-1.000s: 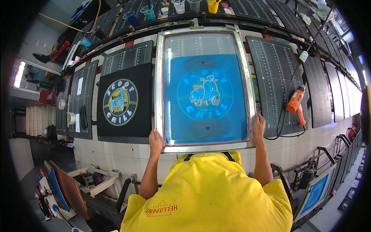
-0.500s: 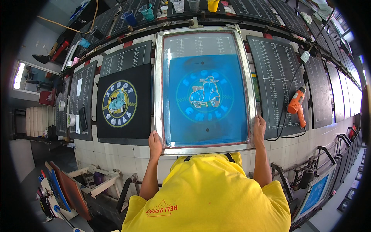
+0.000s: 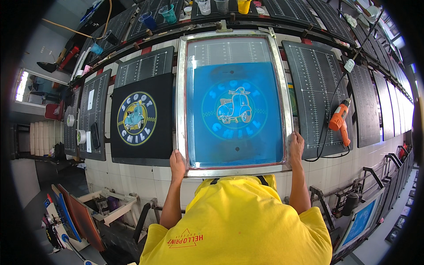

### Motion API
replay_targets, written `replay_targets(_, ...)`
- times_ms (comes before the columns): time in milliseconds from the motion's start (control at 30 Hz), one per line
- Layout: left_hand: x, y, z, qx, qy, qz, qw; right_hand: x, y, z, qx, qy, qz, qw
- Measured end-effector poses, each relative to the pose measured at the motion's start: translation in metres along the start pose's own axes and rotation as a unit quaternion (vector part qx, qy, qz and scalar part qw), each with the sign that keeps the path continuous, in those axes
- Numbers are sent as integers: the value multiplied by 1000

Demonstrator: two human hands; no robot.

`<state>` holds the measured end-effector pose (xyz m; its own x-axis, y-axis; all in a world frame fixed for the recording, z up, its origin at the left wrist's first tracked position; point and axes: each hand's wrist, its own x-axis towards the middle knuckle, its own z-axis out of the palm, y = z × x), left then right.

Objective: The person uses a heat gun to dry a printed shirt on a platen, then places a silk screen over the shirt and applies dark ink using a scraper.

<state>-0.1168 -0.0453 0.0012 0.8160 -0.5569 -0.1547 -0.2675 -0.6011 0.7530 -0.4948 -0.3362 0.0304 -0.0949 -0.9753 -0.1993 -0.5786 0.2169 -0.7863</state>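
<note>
A printing screen (image 3: 182,106) with a metal frame and blue mesh lies over a dark board in the middle. Through the mesh shows a round scooter design. My left hand (image 3: 178,165) grips the frame's lower left corner, fingers curled at its outer edge. At the lower right corner my right hand (image 3: 297,146) is closed on the opposite side rail. Left of the frame, a black fabric piece (image 3: 118,148) with a printed scooter emblem covers another board. The undersides of the frame and my fingertips there are hidden.
An orange heat gun (image 3: 339,119) with a black cord rests on the right-hand board (image 3: 316,88). Plastic cups, including a yellow cup (image 3: 244,6), stand along the far side. A phone (image 3: 94,136) and a tape roll (image 3: 81,136) lie on a left board. Another blue screen (image 3: 362,221) leans at lower right.
</note>
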Motion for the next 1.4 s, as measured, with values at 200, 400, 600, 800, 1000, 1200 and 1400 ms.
replay_targets(200,-1,2,2,-1,8,10,1000,-3,-3,0,-2,9,3,1000)
replay_targets(400,1,-9,2,16,-3,-7,1000,-1,0,0,-5,7,-1,1000)
replay_targets(600,-1,-1,0,12,-7,-19,1000,-3,-3,0,2,11,-3,1000)
replay_targets(800,-3,5,-1,13,-3,-16,1000,-1,-1,0,-4,7,-13,1000)
replay_targets(1000,-2,3,0,8,3,-17,1000,-1,-1,1,-1,13,-16,1000)
replay_targets(1200,-3,5,-1,10,1,-16,1000,3,6,-1,12,-18,21,1000)
replay_targets(1400,-1,4,-2,15,-10,-19,1000,4,4,-2,18,-30,27,999)
